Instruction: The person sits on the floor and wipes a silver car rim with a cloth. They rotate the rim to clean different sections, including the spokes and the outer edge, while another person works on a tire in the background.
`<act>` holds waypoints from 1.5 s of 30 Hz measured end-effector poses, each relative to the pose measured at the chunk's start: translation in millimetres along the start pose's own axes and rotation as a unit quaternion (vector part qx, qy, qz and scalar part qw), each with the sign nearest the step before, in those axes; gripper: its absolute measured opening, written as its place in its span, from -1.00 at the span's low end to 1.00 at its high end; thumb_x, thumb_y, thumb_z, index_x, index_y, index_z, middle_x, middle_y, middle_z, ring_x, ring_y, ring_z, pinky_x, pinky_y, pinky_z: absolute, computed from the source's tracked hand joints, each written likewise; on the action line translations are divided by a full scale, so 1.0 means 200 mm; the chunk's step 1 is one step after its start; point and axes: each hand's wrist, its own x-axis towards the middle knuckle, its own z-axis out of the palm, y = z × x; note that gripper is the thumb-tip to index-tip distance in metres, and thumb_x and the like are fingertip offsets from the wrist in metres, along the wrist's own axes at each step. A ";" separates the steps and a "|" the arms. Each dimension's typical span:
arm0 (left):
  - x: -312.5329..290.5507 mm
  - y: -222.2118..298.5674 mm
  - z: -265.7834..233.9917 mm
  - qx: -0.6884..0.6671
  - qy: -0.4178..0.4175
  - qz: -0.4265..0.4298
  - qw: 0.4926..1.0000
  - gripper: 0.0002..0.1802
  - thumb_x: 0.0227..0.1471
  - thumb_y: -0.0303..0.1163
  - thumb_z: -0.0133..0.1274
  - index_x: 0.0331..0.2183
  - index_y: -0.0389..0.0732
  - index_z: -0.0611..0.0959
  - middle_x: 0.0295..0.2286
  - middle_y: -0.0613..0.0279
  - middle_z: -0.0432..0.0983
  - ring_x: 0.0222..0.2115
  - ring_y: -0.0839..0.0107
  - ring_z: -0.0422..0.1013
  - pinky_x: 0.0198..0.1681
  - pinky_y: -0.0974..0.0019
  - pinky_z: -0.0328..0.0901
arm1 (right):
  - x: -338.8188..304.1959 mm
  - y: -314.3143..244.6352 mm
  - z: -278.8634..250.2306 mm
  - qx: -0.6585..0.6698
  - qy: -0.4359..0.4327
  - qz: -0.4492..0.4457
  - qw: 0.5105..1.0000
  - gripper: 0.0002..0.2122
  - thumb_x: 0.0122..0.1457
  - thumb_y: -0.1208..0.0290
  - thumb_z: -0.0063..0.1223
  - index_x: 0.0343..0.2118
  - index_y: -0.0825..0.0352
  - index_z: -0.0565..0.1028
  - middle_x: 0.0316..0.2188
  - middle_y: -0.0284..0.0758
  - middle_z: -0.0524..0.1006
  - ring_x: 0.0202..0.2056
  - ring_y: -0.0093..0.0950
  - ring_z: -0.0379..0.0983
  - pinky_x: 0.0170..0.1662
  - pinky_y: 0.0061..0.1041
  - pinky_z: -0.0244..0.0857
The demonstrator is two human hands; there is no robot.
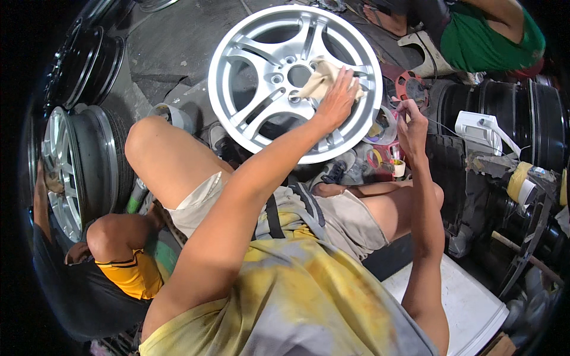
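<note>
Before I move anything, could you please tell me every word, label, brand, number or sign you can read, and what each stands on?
None: no text is clear enough to quote.
Silver wheel rim: no lettering that I can make out.
Tan cloth under the left hand: no print visible.
White boxy device at right: any marking is too small to read.

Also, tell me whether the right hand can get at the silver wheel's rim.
Probably yes: the right hand appears just beside the rim, and nothing visible blocks the gap between them.
</note>
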 end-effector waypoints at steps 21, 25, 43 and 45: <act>-0.22 0.01 -0.45 0.116 -0.234 -0.028 0.965 -0.44 -0.06 -0.67 0.01 0.06 -0.48 0.43 -0.15 -0.23 0.44 -0.09 -0.13 0.46 -0.02 -0.01 0.42 | 0.04 0.06 0.05 -0.015 0.024 0.092 0.995 -0.79 0.19 0.58 -0.04 -0.16 0.36 0.59 -0.44 -0.08 0.58 -0.43 -0.25 0.53 -0.30 -0.29 0.34; -0.20 -0.14 -0.70 0.094 -0.373 -0.014 0.923 -0.54 -0.19 -0.61 0.16 -0.12 -0.36 0.61 -0.27 -0.20 0.55 -0.23 -0.14 0.54 -0.10 -0.03 0.45 | 0.03 0.07 0.04 -0.007 -0.018 0.132 0.991 -0.81 0.17 0.56 -0.06 -0.23 0.38 0.58 -0.43 -0.09 0.60 -0.40 -0.26 0.57 -0.27 -0.33 0.37; 0.26 -1.05 -0.85 0.213 -0.183 -0.108 0.954 -0.44 0.18 0.10 -0.01 -0.16 -0.22 0.70 -0.26 -0.21 0.63 -0.21 -0.17 0.54 -0.03 -0.06 0.39 | -0.29 0.07 0.16 0.286 -0.330 0.436 0.787 -0.72 0.25 0.24 0.21 -0.17 0.38 0.51 -0.18 -0.25 0.52 -0.23 -0.41 0.54 -0.15 -0.40 0.55; 0.30 -1.00 -0.81 0.182 -0.194 -0.131 0.955 -0.26 0.15 0.29 -0.08 -0.09 -0.22 0.69 -0.23 -0.20 0.63 -0.17 -0.15 0.54 0.01 -0.05 0.38 | -0.33 0.02 0.21 0.368 -0.316 0.438 0.757 -0.72 0.26 0.24 0.19 -0.14 0.35 0.50 -0.11 -0.29 0.50 -0.09 -0.37 0.48 -0.01 -0.34 0.48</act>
